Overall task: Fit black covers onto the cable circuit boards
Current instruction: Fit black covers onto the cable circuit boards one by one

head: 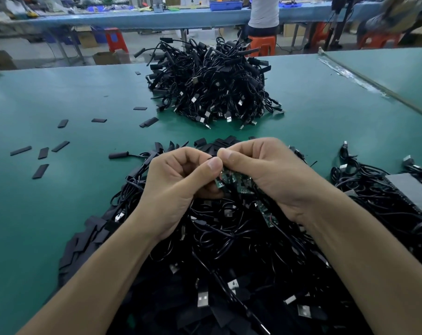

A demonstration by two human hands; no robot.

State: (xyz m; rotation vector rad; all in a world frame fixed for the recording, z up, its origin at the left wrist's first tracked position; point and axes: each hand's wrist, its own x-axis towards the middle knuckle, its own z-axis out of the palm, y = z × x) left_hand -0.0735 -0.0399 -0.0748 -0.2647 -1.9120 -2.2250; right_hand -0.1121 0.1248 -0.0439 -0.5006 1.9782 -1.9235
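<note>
I see both hands meeting over the near pile of cables (229, 250). My left hand (181, 187) is curled, with the thumb pressing from above on a small bunch of green circuit boards (229, 181). My right hand (265, 175) is also curled and pinches the same bunch from the other side, its thumb tip touching the left thumb. I cannot tell if a cover is already between the thumbs; the fingers hide that place. One more board (265, 213) hangs just under the right palm, with its wires going down into the pile.

The black covers (219, 143) lie in a heap just behind the hands, and more of them spread under the cables at the left edge of the pile. My forearms cover much of this pile. A few loose covers (43, 153) are scattered on the table to the left, well apart from the hands. Further back stands a second pile of cables (212, 85) with USB plugs sticking out. On the right there is another bundle of cables (364, 180) and a grey flat pad (408, 192) resting on it.

The table (60, 93) has a green mat. A strip of clear tape (350, 76) runs diagonally along a seam at the far right. Behind the table I see a long blue bench (132, 18), a person (264, 10) sitting at it on an orange stool (263, 43), a red stool (117, 39) and cardboard boxes (106, 58) on the floor.
</note>
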